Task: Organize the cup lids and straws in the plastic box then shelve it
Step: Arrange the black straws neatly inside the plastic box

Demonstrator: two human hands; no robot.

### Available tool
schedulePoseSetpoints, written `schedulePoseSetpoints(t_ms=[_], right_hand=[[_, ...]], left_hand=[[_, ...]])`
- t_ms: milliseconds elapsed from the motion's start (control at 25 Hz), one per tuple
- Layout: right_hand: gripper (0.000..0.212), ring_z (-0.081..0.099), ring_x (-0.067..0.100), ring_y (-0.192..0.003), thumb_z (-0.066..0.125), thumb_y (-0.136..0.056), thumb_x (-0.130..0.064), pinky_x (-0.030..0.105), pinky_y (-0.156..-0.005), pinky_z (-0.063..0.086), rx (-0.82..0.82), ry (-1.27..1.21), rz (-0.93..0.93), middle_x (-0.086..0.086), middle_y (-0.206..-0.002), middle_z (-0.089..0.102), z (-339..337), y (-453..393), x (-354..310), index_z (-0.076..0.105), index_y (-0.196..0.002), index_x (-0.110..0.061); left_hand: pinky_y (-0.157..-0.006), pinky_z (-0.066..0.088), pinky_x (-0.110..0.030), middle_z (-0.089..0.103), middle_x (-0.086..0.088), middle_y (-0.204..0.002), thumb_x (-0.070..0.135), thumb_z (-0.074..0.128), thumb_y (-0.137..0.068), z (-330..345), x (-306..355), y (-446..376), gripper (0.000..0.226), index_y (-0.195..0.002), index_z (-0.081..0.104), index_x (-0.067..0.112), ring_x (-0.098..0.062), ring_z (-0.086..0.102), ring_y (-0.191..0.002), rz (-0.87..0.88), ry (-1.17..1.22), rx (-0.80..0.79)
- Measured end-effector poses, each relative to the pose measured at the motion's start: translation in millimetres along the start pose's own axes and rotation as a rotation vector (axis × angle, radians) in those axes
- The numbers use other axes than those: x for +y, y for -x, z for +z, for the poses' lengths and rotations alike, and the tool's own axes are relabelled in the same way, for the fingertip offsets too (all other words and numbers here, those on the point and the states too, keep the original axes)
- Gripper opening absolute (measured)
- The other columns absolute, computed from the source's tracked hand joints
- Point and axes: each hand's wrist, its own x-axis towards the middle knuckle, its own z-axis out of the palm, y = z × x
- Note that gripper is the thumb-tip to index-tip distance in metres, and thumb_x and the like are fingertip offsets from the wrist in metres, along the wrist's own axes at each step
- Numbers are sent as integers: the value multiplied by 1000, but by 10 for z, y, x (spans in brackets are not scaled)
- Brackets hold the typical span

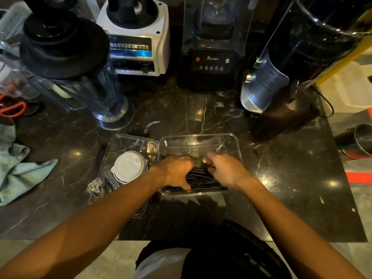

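Item: plastic box [233, 141], clear, rectangular, thin-walled. Location: on the dark marble tabletop [281, 178], directly before the person, in front of a row of blenders. Likely light, slightly flexible, smooth and slippery at the walls; best taken by the two short ends at the rim, both hands, kept level.

Item: straws [199, 179], black, a loose crossed pile in the near half of the box. Likely very light, stiff but crushable, prone to roll and scatter; best gathered as a bundle around the middle.

Item: cup lids [128, 167], white, a short stack. Location: on the box's clear cover [120, 143], which lies flat just left of the box, touching it. Likely light and springy; best pinched at the stack's sides.

Left hand [177, 171]: inside the box, fingers spread down onto the straws, grip apart.
Right hand [226, 170]: inside the box, fingers curled over the straws; whether its grip is clamped on any cannot be told.

Also present: crumpled clear wrapper [98, 186] at the cover's near corner; pale cloth [18, 170], far left.
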Motion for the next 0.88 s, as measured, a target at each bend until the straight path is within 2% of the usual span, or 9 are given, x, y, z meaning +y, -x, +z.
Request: schedulePoseSetpoints(t_ms=[80,200,240,320,400,480,680,880], right_hand=[[12,65,19,-102,62,-99,-15,32,-81,50,-103,-30,-32,-2,-105,69,-17,-24,46,64,-108,-22],[14,64,15,-101,69,-96,-20,31,-84,50,-130,-56,-43,-7,-105,68,-58,-76,104,65,-107,-27],[24,63,15,-104,75,-92,-26,33,-88,50,-143,-54,-42,-7,-110,67,-63,-96,116,64,-113,-28],[58,58,18,-116,85,-80,-38,42,-100,50,-227,-5,-44,-5,-125,60,-48,-147,105,57,-130,-28],[88,51,24,-129,88,-72,-45,49,-108,45,-286,126,-44,-1,-140,51,-3,-219,80,44,-146,-28],[98,46,27,-135,88,-70,-50,48,-111,43,-273,272,-65,3,-144,46,47,-279,52,38,-150,-24],[86,46,25,-128,87,-72,-48,43,-106,43,-188,463,-180,5,-136,47,188,-292,24,42,-138,-16],[67,50,25,-129,80,-83,-36,40,-105,43,-110,326,-152,6,-137,51,239,-326,82,45,-136,-16]], left_hand=[[-96,55,-37,67,0,-125,46,80,-80,-32,-49,59,62,-133,60,21,-18,65,-112,-11,68,6],[-90,53,-34,64,3,-119,45,79,-82,-168,-103,171,53,-127,63,20,-16,62,-110,-7,115,139],[-88,50,-32,59,4,-119,46,80,-80,-201,-93,187,57,-127,61,20,-16,58,-112,7,98,191],[-92,45,-32,50,1,-127,50,85,-72,-213,-47,151,79,-137,51,21,-17,50,-118,37,20,199],[-107,43,-42,46,-4,-140,54,87,-66,-162,4,51,100,-148,41,20,-23,45,-129,19,-115,102],[-114,38,-48,44,-8,-144,54,88,-64,-101,45,-41,105,-150,40,17,-28,41,-134,-10,-230,26],[-114,34,-48,43,-10,-140,50,91,-61,12,137,-125,105,-144,40,11,-30,40,-130,-7,-399,40],[-111,39,-46,46,-9,-138,40,85,-73,27,87,-158,83,-139,42,12,-28,45,-126,-10,-301,72]])
